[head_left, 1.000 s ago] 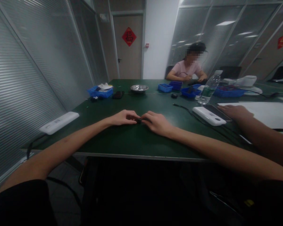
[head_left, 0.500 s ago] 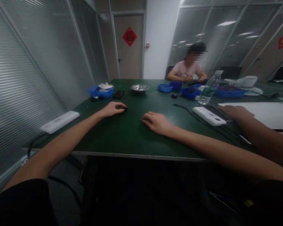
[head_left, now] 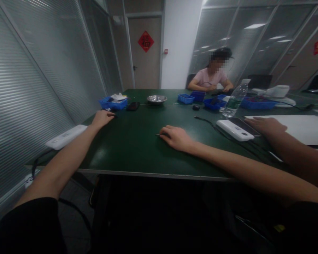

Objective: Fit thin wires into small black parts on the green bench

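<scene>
My left hand [head_left: 102, 119] is at the left side of the green table [head_left: 137, 148], just in front of a blue basket [head_left: 113, 103]. Its fingers are closed on a small dark piece [head_left: 115, 115], mostly hidden and too small to name. My right hand [head_left: 178, 138] rests on the table near the middle, fingers curled. A thin metal tip [head_left: 157, 134] pokes out leftward from that grip; the rest of this slim tool is covered by the fingers.
A metal bowl [head_left: 157, 100] and a dark phone [head_left: 133, 106] lie further back. White power banks [head_left: 234, 130] flank my arms, one by a water bottle [head_left: 237, 98]. Another person's hand [head_left: 266, 125] lies at right on white paper [head_left: 307, 128]. A person [head_left: 210, 76] sits across.
My left hand has moved left and a little away from me, toward the blue basket, with the small dark piece in its fingers. My right hand has stayed in place.
</scene>
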### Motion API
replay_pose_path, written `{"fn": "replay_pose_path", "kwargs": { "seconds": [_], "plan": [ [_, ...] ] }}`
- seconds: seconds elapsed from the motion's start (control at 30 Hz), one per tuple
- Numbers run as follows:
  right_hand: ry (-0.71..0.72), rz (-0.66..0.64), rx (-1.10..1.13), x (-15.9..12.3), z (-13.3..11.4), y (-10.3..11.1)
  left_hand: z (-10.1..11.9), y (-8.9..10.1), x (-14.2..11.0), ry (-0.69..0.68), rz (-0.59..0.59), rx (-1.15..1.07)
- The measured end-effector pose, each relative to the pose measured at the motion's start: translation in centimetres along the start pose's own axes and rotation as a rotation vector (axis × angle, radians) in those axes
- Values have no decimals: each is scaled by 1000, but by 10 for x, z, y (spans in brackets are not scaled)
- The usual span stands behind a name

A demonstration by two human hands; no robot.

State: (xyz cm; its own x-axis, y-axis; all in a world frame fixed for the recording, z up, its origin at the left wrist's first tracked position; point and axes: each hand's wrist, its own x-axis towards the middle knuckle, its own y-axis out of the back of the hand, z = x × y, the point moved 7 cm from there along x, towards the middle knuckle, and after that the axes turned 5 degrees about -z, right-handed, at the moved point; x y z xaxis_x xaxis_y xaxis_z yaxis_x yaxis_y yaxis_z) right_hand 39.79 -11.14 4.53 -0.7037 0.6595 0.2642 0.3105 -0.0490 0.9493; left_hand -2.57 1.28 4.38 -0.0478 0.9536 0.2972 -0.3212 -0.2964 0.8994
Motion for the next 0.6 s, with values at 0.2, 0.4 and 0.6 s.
{"fn": "replay_pose_path", "kwargs": {
  "seconds": [0.2, 0.4, 0.6],
  "plan": [
    [1, 1, -3, 0, 0, 0, 16, -3, -1, -14, -11, 32],
    [4, 6, -11, 1, 1, -2, 10, 2, -1, 70, 46, -92],
    [10, 8, -11, 1, 1, -2, 5, 5, -2, 169, 46, -158]
  ]
}}
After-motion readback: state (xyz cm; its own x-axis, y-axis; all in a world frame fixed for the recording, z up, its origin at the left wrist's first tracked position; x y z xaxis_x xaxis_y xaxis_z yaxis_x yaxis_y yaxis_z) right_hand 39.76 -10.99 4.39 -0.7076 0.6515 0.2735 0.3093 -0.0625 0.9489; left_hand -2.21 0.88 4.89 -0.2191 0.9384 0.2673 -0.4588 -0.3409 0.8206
